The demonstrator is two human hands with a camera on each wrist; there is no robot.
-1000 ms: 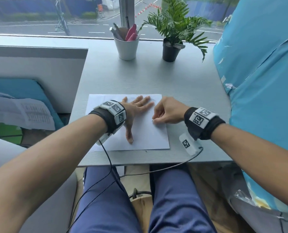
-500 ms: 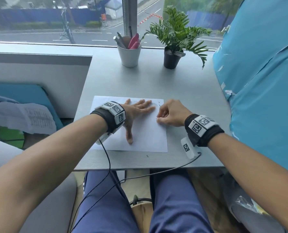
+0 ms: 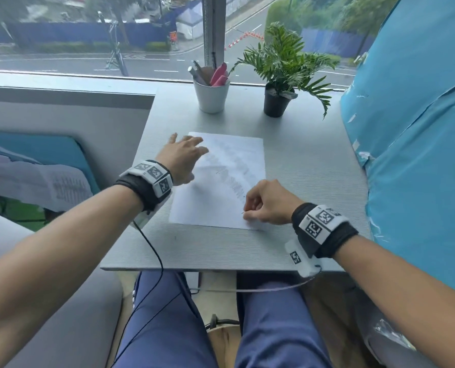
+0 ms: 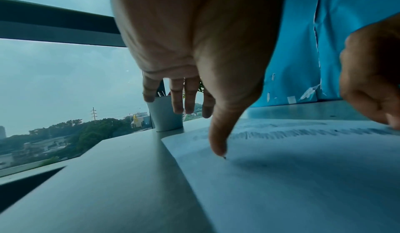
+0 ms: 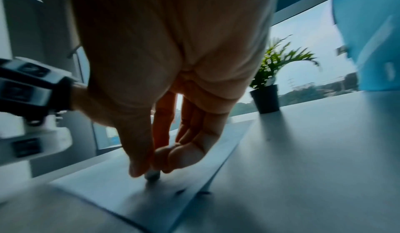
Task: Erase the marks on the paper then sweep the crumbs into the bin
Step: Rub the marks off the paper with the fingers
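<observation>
A white paper [image 3: 221,197] lies on the grey table [image 3: 314,168], with a smudged grey band of pencil marks [image 3: 231,171] running diagonally across it. My right hand [image 3: 247,212] is curled at the sheet's near right corner. It pinches a small grey eraser [image 5: 152,176] between thumb and fingers, its tip on the paper [image 5: 112,185]. My left hand [image 3: 191,147] is lifted over the far left corner, fingers straight and spread, holding nothing. In the left wrist view its thumb [image 4: 218,144] points down close to the sheet [image 4: 303,176]. A dark crumb [image 4: 224,158] lies just below it.
A white cup of pens [image 3: 211,98] and a potted plant [image 3: 276,102] stand at the table's far edge by the window. A large blue covered surface [image 3: 412,155] borders the right side. A grey partition [image 3: 61,123] stands left. Wrist cables hang off the near edge [image 3: 221,268].
My left hand has lifted off the sheet and moved to its far left corner, uncovering the smudged marks. My right hand has slid toward the near right corner with the eraser.
</observation>
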